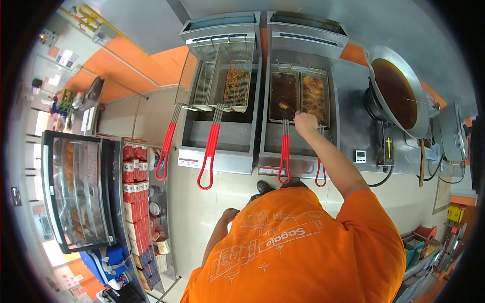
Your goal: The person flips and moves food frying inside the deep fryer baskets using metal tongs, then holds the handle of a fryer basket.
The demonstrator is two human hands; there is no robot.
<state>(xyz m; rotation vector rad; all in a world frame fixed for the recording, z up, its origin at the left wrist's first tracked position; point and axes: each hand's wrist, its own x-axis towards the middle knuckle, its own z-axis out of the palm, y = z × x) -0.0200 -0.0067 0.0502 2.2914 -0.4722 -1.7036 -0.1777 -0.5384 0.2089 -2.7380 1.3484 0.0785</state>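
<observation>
My right hand (306, 124) is closed over the right fryer, around what looks like the end of a thin dark utensil whose exact kind I cannot make out. A small golden piece of food (284, 106) shows near its tip, in the oil of the left fry basket (273, 96). Right of it, a second fry basket (328, 96) holds pale yellow food in bubbling oil. Red basket handles (285, 161) stick out towards me below the hand. My left hand (231, 214) hangs low at my side, away from the fryers; its fingers are too small and dark to read.
On the left fryer rest raised wire baskets, one with fried pieces (236, 86). At right stand a large wok of brown liquid (394, 93) and a small timer (359, 156). A glass food display case (78, 192) and shelved red boxes (135, 192) are at left.
</observation>
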